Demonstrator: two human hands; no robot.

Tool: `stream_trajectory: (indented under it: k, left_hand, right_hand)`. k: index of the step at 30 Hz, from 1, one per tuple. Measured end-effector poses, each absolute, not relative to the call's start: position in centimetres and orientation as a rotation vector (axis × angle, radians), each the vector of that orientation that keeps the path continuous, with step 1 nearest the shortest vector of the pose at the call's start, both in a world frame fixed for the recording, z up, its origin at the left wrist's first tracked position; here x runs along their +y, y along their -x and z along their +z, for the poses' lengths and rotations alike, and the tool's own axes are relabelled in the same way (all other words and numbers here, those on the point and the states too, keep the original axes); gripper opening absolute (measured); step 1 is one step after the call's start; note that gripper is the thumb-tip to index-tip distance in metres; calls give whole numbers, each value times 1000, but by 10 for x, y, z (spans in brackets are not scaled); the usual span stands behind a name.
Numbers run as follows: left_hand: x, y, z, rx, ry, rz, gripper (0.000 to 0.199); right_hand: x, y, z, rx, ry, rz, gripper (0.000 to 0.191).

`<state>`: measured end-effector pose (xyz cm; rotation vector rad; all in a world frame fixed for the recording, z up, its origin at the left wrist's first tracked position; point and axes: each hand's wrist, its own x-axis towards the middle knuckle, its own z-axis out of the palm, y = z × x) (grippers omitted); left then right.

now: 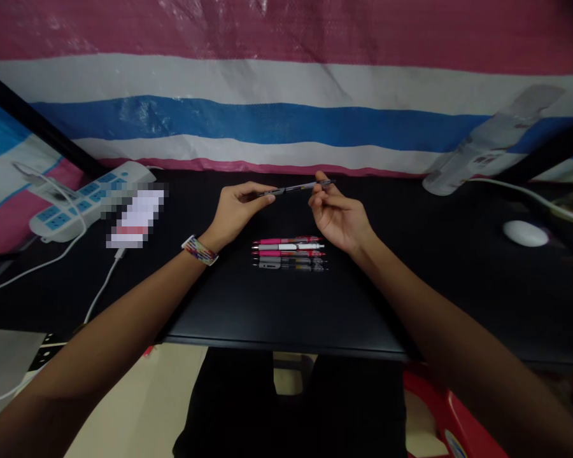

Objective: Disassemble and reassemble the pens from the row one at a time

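Your two hands are apart, joined only by the slim dark pen (293, 188) you hold up between them. Your left hand (239, 210) pinches one end between thumb and fingers; your right hand (344, 219), palm turned partly up, has its fingertips closed around the other end. Nearer to you, below and between your hands, a row of pens (289, 254) (pink, white and grey ones, lying side by side) rests on the black table (291, 312). A white mouse (525, 233) sits well right of your right hand.
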<state>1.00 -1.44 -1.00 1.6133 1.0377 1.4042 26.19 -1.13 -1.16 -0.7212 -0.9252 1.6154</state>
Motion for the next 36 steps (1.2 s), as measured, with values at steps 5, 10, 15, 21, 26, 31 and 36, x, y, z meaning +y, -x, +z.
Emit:
stream_trajectory:
  k: [5, 10, 15, 21, 26, 31, 36]
  left_hand:
    - [-14, -10, -9, 1061, -1593, 1401, 36]
    - [-15, -11, -9, 1063, -1585, 1408, 37]
    - [-16, -11, -8, 1058, -1586, 1394, 35]
    - [-16, -11, -7, 1077, -1539, 1398, 37]
    - [-15, -11, -7, 1085, -1525, 1406, 35]
    - [-14, -9, -8, 1082, -1535, 1410, 35]
    - [-13, -8, -9, 1077, -1521, 1422, 31]
  right_hand:
    - [-12, -263, -10, -952, 756, 1573, 26]
    - [-10, -264, -14, -977, 716, 1575, 25]
    - [-10, -265, -15, -868, 635, 1661, 26]
    - [-16, -257, -8, -632, 665, 1721, 25]
    - [-21, -254, -1, -557, 619, 1755, 27]
    - [-18, -254, -6, -634, 668, 1701, 14]
    - [-21, -250, -5, -874, 739, 1556, 22]
